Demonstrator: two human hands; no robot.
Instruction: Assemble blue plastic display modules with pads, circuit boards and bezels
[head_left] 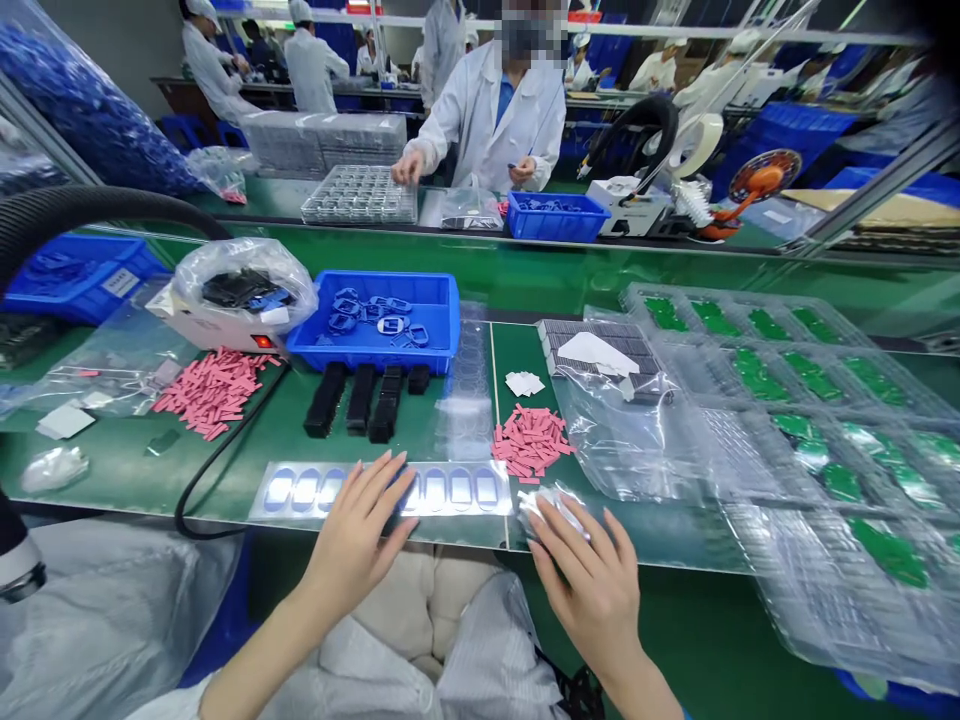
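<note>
In the head view, the left hand lies flat on a clear plastic blister tray, its fingers spread open and hiding the middle cavities; the right hand curls its fingers over a wad of clear film, which they mostly cover, so I cannot tell whether they pinch it; a pile of pink strips lies at 12 o'clock from the right hand; a blue plastic tote holding blue oval frames sits at 12 o'clock from the left hand, beyond black blocks; all rest on a green workbench; a co-worker in a white coat stands across the line, one hand on a clear tray.
</note>
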